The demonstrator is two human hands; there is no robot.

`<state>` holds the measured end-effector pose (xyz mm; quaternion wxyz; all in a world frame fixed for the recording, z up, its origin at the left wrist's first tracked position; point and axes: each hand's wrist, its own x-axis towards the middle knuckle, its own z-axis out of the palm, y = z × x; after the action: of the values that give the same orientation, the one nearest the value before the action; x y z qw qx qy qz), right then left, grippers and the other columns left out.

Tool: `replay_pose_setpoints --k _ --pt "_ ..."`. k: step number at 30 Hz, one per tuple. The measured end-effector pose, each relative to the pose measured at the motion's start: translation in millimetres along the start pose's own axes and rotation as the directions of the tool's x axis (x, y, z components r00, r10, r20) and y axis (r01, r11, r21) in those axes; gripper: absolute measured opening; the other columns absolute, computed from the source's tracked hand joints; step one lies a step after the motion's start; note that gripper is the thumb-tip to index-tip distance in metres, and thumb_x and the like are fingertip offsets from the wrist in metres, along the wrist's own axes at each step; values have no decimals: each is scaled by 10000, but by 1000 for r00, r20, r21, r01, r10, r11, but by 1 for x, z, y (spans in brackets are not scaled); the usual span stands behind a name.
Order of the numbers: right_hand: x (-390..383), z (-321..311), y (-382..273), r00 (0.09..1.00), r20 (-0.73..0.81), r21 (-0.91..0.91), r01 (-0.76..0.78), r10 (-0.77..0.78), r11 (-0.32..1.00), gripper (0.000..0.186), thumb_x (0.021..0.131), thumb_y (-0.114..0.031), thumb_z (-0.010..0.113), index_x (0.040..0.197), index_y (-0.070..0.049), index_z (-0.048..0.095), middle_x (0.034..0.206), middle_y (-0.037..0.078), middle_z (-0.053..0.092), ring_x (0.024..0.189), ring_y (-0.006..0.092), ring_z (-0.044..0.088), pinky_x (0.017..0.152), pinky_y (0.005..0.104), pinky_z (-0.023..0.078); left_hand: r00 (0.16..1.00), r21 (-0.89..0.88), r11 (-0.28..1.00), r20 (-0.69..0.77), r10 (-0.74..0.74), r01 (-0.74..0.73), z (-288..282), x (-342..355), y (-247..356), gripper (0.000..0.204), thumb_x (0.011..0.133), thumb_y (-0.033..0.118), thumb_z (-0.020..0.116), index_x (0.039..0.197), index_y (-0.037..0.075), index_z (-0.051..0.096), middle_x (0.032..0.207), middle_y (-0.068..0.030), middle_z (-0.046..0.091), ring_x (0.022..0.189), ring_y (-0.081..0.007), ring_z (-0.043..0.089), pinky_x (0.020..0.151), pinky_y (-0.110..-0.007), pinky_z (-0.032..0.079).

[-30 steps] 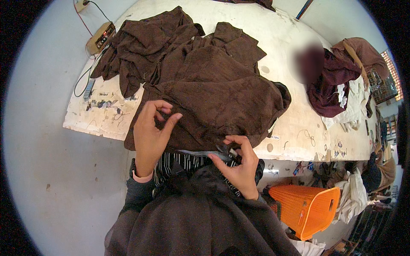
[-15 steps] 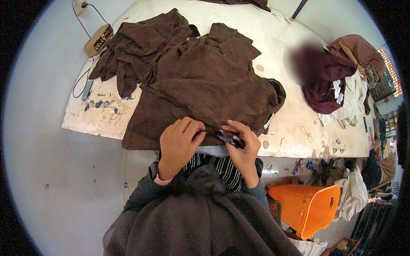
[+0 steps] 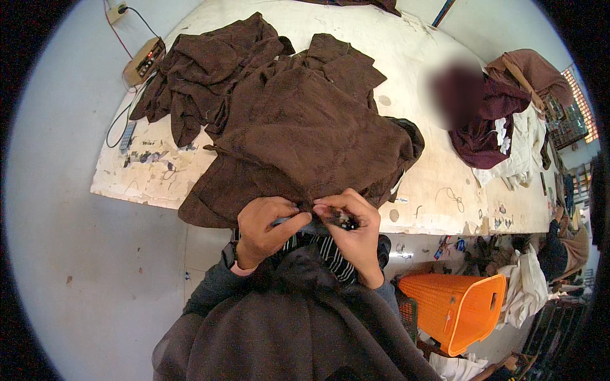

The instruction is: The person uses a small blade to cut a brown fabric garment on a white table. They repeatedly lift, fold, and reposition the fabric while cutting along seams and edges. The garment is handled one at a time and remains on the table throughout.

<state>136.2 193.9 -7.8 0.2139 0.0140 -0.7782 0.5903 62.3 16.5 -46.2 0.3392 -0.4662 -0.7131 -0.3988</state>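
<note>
A dark brown garment [image 3: 298, 127] lies spread and rumpled on the pale table, its near edge gathered between my hands. My left hand [image 3: 264, 228] is closed, pinching that edge between thumb and fingers. Close beside it on the right, my right hand [image 3: 356, 232] pinches the cloth too, thumb and fingertips together. Tucked in my right palm is a small black tool [image 3: 344, 220] with light glints; its exact kind is mostly hidden by the fingers. A bit of blue-grey cloth [image 3: 279, 221] shows under my left thumb.
More brown cloth [image 3: 203, 70] is heaped at the far left of the table [image 3: 432, 197]. Maroon and white garments lie at the right, near another person [image 3: 527, 73]. An orange basket [image 3: 445, 305] sits on its side below the table's right edge. A power box [image 3: 145, 60] with cables is at left.
The garment's near edge has been lifted and bunched up. My right hand has moved left and down, its fingers closing on the cloth next to my left hand.
</note>
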Motion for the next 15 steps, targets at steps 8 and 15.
replay_pose_setpoints --k 8,15 --pt "-7 -18 -10 976 -109 187 -168 190 968 130 935 -114 721 965 -16 641 892 21 633 861 98 567 821 250 447 997 -92 995 -51 -49 44 0 1 -2 299 678 54 795 962 137 753 779 -28 642 708 -224 691 578 -324 537" --pt "-15 -13 -17 975 -40 -101 -220 217 970 244 885 -155 770 953 -23 575 702 45 591 654 108 538 628 268 449 995 -130 989 -59 -81 73 2 1 0 294 682 48 808 961 114 748 774 -38 638 688 -219 685 552 -312 529"
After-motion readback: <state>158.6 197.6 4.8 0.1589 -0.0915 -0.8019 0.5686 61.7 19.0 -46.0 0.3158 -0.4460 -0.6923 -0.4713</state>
